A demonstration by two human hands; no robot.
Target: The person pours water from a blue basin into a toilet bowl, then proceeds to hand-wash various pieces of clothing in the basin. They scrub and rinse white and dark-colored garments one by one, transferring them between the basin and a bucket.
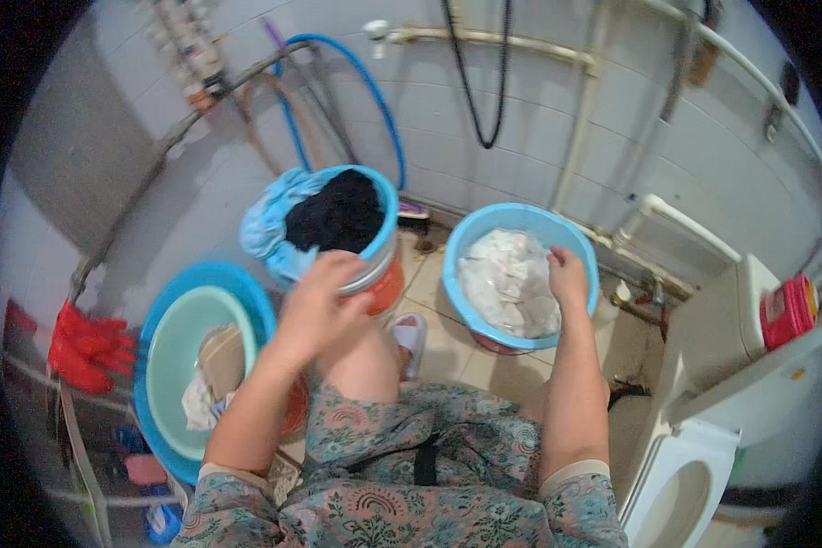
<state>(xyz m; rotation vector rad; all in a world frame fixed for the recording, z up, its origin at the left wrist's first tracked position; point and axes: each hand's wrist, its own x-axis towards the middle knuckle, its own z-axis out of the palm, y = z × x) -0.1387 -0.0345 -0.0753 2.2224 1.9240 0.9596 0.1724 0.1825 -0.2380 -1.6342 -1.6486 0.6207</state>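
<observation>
My left hand is slightly blurred, its fingers spread with nothing in them. It hovers near the front rim of a bucket with a blue top, which holds black cloth and light blue cloth. My right hand is above the right side of a light blue basin. Its fingers are curled together, and whatever they may hold is hidden. Wet white laundry fills the basin, partly in cloudy water.
At the left, a pale green basin sits inside a blue basin, with beige and white cloth in it. Red rubber gloves hang beside it. A white toilet stands at the right. A blue hose hangs on the tiled wall.
</observation>
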